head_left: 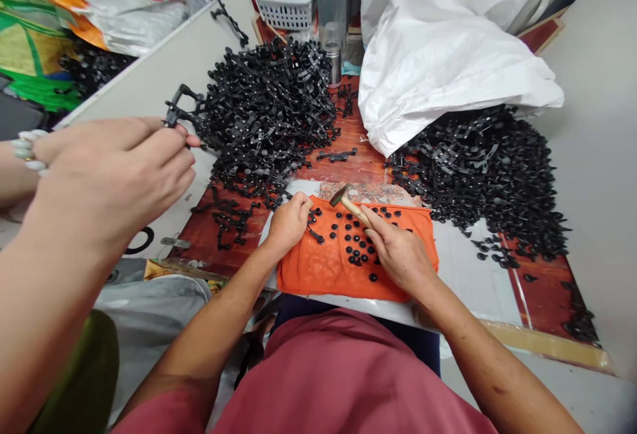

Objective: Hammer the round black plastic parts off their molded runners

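My right hand [404, 251] is wrapped round the wooden handle of a small hammer [356, 211], its dark head raised toward the left above an orange cloth [303, 273]. At the cloth's left side, my left hand [288, 225] is closed in a pinch on a black plastic part [314, 235] that sticks out past the fingertips; the grip itself is partly hidden. Several small round black caps [349, 250] lie scattered on the cloth, between my hands and partly under my right hand.
A large heap of black plastic parts [269, 109] lies behind my left hand. Another black heap [488, 168] spreads at the right, under a white sack [448, 69]. At the left, a co-worker's hands [124, 162] hold a black part [180, 107]. A white basket [286, 9] stands behind.
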Available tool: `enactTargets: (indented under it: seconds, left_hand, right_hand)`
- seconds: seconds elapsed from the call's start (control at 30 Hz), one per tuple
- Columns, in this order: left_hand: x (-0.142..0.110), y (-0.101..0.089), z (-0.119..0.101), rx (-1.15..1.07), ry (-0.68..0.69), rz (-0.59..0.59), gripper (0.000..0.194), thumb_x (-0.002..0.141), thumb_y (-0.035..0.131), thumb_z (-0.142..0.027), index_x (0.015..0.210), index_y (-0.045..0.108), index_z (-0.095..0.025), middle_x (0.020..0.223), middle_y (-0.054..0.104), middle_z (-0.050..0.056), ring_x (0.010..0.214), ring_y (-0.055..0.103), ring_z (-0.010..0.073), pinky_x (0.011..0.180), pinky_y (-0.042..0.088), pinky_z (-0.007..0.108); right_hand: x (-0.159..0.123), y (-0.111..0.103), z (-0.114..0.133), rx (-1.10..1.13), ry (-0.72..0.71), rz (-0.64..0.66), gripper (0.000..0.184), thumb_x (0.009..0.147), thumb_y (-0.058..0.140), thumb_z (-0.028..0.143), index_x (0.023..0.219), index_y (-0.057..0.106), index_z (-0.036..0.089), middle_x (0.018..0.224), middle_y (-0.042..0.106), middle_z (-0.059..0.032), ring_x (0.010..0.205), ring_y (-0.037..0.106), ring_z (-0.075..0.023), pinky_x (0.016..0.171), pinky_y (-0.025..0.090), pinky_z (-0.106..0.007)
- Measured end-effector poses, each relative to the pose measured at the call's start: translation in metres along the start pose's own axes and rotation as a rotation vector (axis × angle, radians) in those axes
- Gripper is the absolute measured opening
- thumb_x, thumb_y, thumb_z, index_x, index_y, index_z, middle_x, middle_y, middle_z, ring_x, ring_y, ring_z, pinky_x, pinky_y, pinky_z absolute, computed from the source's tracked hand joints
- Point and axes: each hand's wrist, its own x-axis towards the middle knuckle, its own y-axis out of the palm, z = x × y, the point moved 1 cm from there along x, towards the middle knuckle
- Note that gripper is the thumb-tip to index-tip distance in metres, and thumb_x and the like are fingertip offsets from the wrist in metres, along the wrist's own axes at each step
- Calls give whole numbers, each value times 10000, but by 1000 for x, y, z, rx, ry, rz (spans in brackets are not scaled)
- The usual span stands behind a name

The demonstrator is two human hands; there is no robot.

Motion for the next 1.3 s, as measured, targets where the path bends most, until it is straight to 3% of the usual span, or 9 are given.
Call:
enactTargets:
  seconds: [0.23, 0.4, 0.53, 0.73, 0.9, 1.03, 1.1, 1.17, 1.3]
  left_hand:
    - [-2, -4, -7, 98, -7, 6, 195, 1019, 430, -293, 1022, 614, -229, 841, 724, 57, 807, 685, 227, 715, 415, 288]
    - [1, -5, -6, 130, -16, 39, 200, 1026, 425, -307, 1030, 609, -229, 873, 736, 73, 849, 697, 243, 728, 424, 295]
    - [0, -3, -4, 118, -9, 31, 184, 1025, 427, -299, 1021, 600, -235, 892, 738, 71, 878, 700, 238, 736, 432, 288]
    - [0, -6, -8, 149, -32, 63, 188, 1027, 409, -293, 1033, 588, -236, 878, 730, 72, 846, 695, 236, 704, 411, 286]
    - [-3, -15, -13, 167, -16, 118, 209, 1012, 374, -285, 1028, 576, -234, 811, 692, 60, 783, 668, 242, 672, 388, 297]
    - [8, -36, -24, -22, 132, 109, 255, 981, 368, -367, 965, 590, -243, 800, 671, 18, 782, 638, 207, 712, 444, 284]
    - [23, -58, -31, -76, 137, 39, 246, 941, 432, -404, 995, 612, -244, 798, 666, -6, 748, 619, 177, 708, 464, 267]
    - [42, -88, -36, -52, 73, -184, 306, 928, 463, -414, 1152, 588, -248, 821, 673, -25, 740, 613, 157, 733, 481, 266]
    - [75, -130, -49, 155, 68, -514, 665, 969, 433, -412, 1557, 207, -197, 1309, 638, 76, 1143, 608, 244, 1041, 442, 444]
  right_hand:
    - [5, -5, 14, -62, -78, -10, 551, 1071, 407, 299, 1619, 360, 308, 1103, 789, -65, 844, 734, -206, 678, 487, -278]
    - [16, -8, 25, -227, -66, 125, 534, 1072, 396, 337, 1606, 383, 347, 931, 794, -59, 725, 724, -226, 600, 445, -286]
    - [18, -11, 29, -214, -69, 64, 558, 1081, 372, 346, 1635, 310, 334, 1018, 790, -77, 792, 733, -225, 645, 462, -289]
    - [23, -4, 33, -307, -80, 189, 567, 1065, 399, 339, 1624, 311, 361, 904, 777, -73, 727, 726, -237, 610, 452, -287]
    - [20, -17, 34, -179, -97, 168, 510, 1081, 379, 370, 1590, 405, 354, 949, 799, -66, 797, 746, -236, 656, 484, -288]
    - [-7, -32, 11, 118, 0, 12, 539, 1079, 399, 323, 1616, 354, 346, 1171, 785, -51, 974, 747, -211, 833, 540, -297]
    - [-31, -34, -11, 245, 86, -60, 523, 1077, 397, 315, 1600, 397, 321, 1262, 757, -59, 1050, 738, -220, 896, 554, -320]
    - [-60, -31, -35, 306, 183, -98, 506, 1068, 406, 307, 1572, 451, 313, 1309, 738, -54, 1085, 736, -231, 914, 570, -339]
    - [-114, -12, -75, 365, 313, -149, 487, 1058, 410, 295, 1536, 505, 306, 1405, 678, -49, 1237, 678, -242, 1000, 560, -387]
